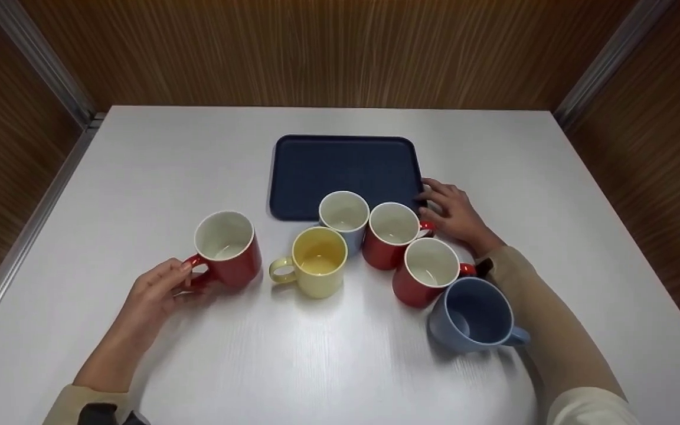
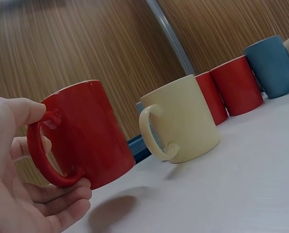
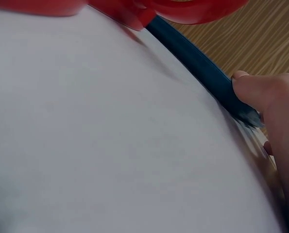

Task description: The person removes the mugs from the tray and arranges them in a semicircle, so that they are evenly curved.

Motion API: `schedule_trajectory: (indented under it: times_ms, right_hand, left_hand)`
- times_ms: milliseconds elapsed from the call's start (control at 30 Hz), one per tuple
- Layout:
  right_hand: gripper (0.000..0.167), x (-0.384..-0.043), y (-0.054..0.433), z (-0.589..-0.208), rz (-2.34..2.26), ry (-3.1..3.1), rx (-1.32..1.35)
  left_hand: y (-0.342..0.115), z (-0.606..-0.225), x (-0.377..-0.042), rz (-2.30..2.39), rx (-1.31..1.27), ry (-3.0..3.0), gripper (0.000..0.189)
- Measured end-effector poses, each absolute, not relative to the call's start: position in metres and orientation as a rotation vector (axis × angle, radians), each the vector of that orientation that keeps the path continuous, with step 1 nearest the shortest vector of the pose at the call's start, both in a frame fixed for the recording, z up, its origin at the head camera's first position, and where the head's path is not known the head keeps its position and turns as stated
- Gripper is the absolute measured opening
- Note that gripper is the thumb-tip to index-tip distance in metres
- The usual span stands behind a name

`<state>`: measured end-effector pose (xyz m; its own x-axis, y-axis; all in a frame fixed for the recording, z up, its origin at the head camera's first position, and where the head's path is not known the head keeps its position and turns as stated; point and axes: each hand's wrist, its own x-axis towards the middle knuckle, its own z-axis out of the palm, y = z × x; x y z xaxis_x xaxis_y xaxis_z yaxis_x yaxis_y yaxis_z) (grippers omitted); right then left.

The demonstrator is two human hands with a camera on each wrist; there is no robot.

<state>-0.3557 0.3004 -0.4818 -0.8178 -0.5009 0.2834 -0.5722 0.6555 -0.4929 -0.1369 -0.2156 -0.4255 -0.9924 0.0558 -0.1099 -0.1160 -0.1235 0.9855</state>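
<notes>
My left hand pinches the handle of a red mug with a white inside. In the left wrist view this mug tilts a little above the table, its shadow falling below it. A pale yellow mug stands just to its right, handle toward the left. At the right side of a dark blue tray, my right hand grips the rim by the front corner. The thumb lies on that rim in the right wrist view, while most of the other fingers are hidden there.
A light blue mug with a white inside overlaps the tray's front edge. Beside it are two red mugs, one behind and one nearer. A blue mug stands close to the right forearm. Wood-grain panels surround the white table.
</notes>
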Motion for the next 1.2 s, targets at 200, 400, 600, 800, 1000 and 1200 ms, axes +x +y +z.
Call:
schedule_trajectory:
  times_ms: [200,400,600,800,1000,1200]
  right_hand:
    - [0.035,-0.356,0.302,-0.483,0.861,-2.743,0.898]
    - [0.035,-0.355,0.303,-0.484,0.852,-2.742,0.896]
    - [0.036,-0.355,0.304,-0.482,0.850,-2.750,0.879]
    - [0.035,-0.356,0.305,-0.482,0.837,-2.750,0.880]
    - [0.035,-0.355,0.303,-0.481,0.850,-2.744,0.889]
    - [0.035,-0.356,0.301,-0.481,0.839,-2.752,0.883]
  left_hand:
    - [-0.213,-0.426,-0.124,2.290,-0.027,1.978,0.027]
    - [-0.215,-0.428,-0.113,2.248,0.098,1.915,0.020]
    - [-0.216,-0.434,-0.106,2.187,0.192,1.879,0.021]
    - [-0.212,-0.437,-0.103,2.139,0.257,1.825,0.025]
    - [-0.206,-0.439,-0.105,2.105,0.337,1.792,0.024]
    - [-0.201,-0.442,-0.110,2.017,0.352,1.818,0.021]
